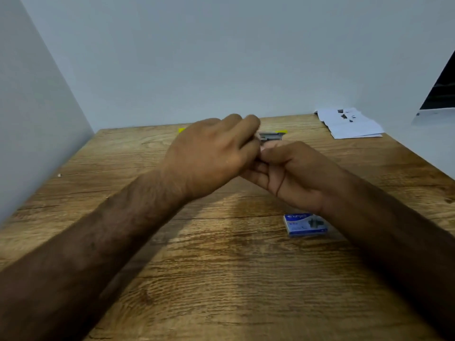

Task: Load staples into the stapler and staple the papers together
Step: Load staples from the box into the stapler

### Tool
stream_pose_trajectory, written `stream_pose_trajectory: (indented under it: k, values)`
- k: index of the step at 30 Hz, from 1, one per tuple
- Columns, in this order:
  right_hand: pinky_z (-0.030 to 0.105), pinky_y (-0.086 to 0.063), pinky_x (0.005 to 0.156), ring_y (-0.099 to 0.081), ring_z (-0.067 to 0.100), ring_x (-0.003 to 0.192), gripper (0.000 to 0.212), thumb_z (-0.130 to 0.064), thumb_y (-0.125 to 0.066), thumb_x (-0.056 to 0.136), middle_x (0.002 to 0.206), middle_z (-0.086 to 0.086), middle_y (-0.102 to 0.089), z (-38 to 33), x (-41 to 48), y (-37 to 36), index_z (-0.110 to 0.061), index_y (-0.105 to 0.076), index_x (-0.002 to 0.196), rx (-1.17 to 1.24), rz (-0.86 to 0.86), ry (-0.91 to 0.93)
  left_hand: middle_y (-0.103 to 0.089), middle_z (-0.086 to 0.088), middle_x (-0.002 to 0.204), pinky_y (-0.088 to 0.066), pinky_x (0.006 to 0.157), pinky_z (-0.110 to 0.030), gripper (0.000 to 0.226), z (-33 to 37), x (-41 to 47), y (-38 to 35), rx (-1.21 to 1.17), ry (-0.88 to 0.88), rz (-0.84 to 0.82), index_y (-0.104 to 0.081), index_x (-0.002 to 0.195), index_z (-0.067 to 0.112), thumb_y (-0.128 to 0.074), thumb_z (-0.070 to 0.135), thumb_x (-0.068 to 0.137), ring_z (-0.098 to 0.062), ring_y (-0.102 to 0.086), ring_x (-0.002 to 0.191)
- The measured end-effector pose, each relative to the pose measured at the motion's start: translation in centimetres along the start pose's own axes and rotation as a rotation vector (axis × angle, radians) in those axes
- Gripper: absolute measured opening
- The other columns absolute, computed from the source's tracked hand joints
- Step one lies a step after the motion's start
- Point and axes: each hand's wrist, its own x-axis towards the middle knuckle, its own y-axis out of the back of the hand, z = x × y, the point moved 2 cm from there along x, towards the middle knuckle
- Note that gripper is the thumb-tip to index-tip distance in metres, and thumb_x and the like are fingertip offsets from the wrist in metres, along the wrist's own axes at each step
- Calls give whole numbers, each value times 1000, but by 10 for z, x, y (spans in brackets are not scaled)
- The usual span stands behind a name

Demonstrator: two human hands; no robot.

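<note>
A yellow stapler [272,136] with a grey metal magazine is held above the middle of the wooden table [221,279]. Only its metal part and two yellow tips show past my fingers. My left hand [211,153] is closed over the stapler from above and hides most of it. My right hand [290,171] lies palm up just below, with its thumb and fingertips pinched against the underside of the metal part. Any staples between the fingers are hidden. A blue staple box [305,223] lies on the table under my right wrist. The white papers [349,123] sit at the back right corner.
Pale walls close the table at the back and on the left. A dark screen [443,87] leans at the far right edge. A tiny white speck [59,175] lies near the table's left edge.
</note>
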Motion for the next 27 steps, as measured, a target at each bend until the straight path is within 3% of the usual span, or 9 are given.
stream_pose_trajectory:
  k: [2,6,9,13,16,19,21,27]
  values:
    - [37,-60,88,-73,26,104,37,8,-29,100,120,21,-65,2,-1,1,9,-49,131,26,6,-32,-66,-14,101,-51,52,-40,10,-6,3,0,-14,-55,-83,-70,97,5,-61,5,91,-31,-64,80]
    - [39,-58,95,-72,28,109,35,7,-29,102,121,23,-68,-1,-1,1,10,-49,132,60,32,-13,-66,-13,103,-52,52,-42,13,-12,4,1,-15,-5,-125,-71,99,6,-60,5,91,-32,-65,84]
    - [39,-59,93,-66,29,116,39,9,-30,101,133,29,-51,1,0,1,11,-44,138,79,47,-11,-69,-11,98,-50,55,-39,17,-7,2,2,28,-86,-51,-72,94,7,-55,2,95,-28,-66,79]
    - [39,-57,96,-67,28,119,37,6,-31,103,137,25,-60,-1,-1,0,10,-47,136,84,5,-1,-72,-11,94,-50,54,-39,25,-10,0,4,56,-98,59,-74,90,6,-51,1,99,-28,-68,75]
    - [34,-60,88,-72,27,110,29,-3,-42,104,119,20,-72,-2,-1,1,8,-54,128,22,25,35,-72,-11,96,-51,52,-38,15,-11,-2,3,-54,16,60,-76,96,7,-60,5,96,-29,-69,76]
    - [25,-61,69,-76,24,98,22,-15,-60,98,105,18,-76,0,-1,3,2,-64,111,-99,153,96,-70,-7,100,-55,56,-41,18,-14,-1,2,-392,281,41,-77,107,11,-72,12,90,-26,-68,79]
    - [22,-60,61,-78,19,85,28,-20,-67,93,96,16,-78,-1,-2,4,3,-66,109,-159,216,129,-70,-5,97,-56,63,-41,22,-15,-1,-1,-549,392,44,-78,108,12,-75,9,86,-21,-68,79]
    - [20,-59,59,-77,16,77,22,-13,-71,90,87,14,-79,-6,-4,7,4,-69,104,-234,269,181,-71,-2,94,-54,69,-28,22,-17,2,-2,-659,503,50,-80,105,13,-78,11,84,-14,-68,80]
